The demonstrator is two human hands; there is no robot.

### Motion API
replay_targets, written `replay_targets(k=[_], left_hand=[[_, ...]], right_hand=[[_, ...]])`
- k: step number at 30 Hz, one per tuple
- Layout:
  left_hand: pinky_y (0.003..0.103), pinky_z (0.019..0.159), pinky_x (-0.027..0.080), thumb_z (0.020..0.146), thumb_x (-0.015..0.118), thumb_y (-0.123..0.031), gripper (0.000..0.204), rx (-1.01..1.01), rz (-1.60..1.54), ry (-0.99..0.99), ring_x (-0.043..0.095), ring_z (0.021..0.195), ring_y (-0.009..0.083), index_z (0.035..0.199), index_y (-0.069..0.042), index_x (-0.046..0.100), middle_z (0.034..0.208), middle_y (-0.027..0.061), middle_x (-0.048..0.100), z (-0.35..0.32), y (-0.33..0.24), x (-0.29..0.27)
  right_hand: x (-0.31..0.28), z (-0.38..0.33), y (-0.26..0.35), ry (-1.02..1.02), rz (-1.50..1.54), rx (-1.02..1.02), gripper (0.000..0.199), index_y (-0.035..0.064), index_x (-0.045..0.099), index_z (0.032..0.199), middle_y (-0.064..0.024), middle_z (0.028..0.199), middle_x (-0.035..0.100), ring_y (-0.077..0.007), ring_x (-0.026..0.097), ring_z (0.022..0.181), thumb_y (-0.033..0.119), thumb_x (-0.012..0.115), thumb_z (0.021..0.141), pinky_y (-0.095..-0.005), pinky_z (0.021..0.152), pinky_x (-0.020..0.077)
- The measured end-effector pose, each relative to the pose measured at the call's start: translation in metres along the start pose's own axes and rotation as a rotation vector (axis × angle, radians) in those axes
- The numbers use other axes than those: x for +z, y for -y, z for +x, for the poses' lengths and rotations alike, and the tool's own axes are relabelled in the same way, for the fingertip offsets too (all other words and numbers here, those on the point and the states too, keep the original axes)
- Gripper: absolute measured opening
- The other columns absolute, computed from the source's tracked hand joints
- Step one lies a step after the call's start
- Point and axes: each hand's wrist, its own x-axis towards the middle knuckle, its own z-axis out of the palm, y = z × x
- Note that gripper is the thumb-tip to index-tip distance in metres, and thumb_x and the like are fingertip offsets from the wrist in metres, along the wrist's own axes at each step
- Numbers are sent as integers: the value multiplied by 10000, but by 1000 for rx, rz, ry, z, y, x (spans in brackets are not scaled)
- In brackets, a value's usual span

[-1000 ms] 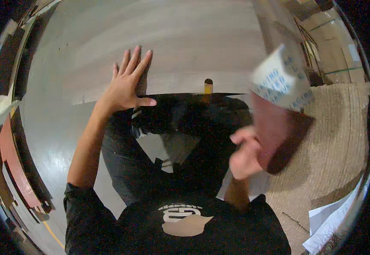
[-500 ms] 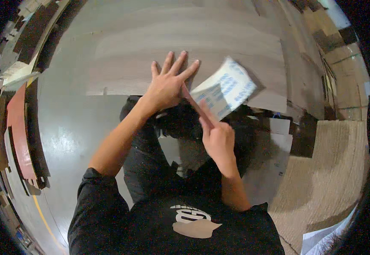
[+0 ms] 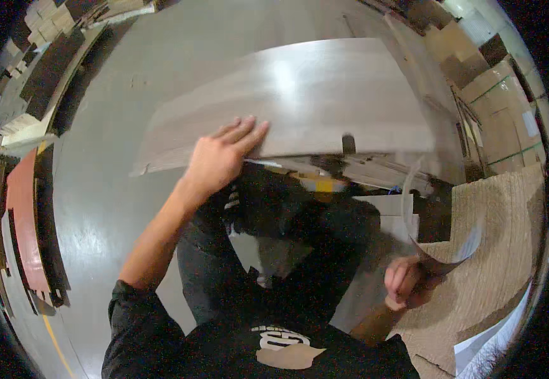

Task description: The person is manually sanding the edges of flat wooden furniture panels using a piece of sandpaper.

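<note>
Left hand (image 3: 220,158): fingers spread flat on the wooden board (image 3: 325,101).
Right hand (image 3: 407,281): closed on 1 curled sheet (image 3: 435,243).

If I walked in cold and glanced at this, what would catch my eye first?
Probably the big pale wooden board across the top, shining under the light, with the left hand laid flat on its near edge. Next, the right hand at lower right, closed on a thin curling sheet that bends upward. Brown cardboard covers the floor to the right.
</note>
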Motion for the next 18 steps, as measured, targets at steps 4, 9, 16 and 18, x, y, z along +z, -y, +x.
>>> replay_targets(k=[4, 9, 16, 18], left_hand=[[462, 739, 576, 912, 667, -139, 413, -67, 228, -328, 715, 889, 365, 1323, -176, 645, 1016, 137, 744, 46, 21, -124], [491, 834, 516, 889, 717, -126, 443, -112, 188, -350, 662, 964, 460, 1289, 20, 597, 980, 281, 695, 69, 28, -237], [444, 837, 507, 857, 745, -90, 445, -41, 56, -68, 686, 965, 376, 1262, 45, 617, 997, 253, 698, 68, 12, -301], [441, 848, 502, 854, 755, -92, 445, -101, 28, 69, 688, 963, 332, 1258, 42, 625, 997, 243, 700, 62, 13, -302]], right_hand=[[-11, -38, 11, -79, 71, -174, 285, 189, 573, 1148, -5, 753, 616, -169, 437, 528, 415, 410, 1087, -354, 700, 416], [-31, -76, -51, -112, 147, -14, 528, 179, 469, 880, -9, 756, 518, -190, 387, 637, 695, 382, 949, -356, 700, 359], [39, -47, -30, -132, -72, 60, 560, 195, 327, 728, 30, 663, 228, -170, 311, 600, 675, 348, 1016, -353, 625, 288], [36, -59, -30, -249, -233, 57, 575, 194, 355, 740, 26, 634, 284, -172, 312, 555, 678, 267, 1038, -363, 592, 290]])
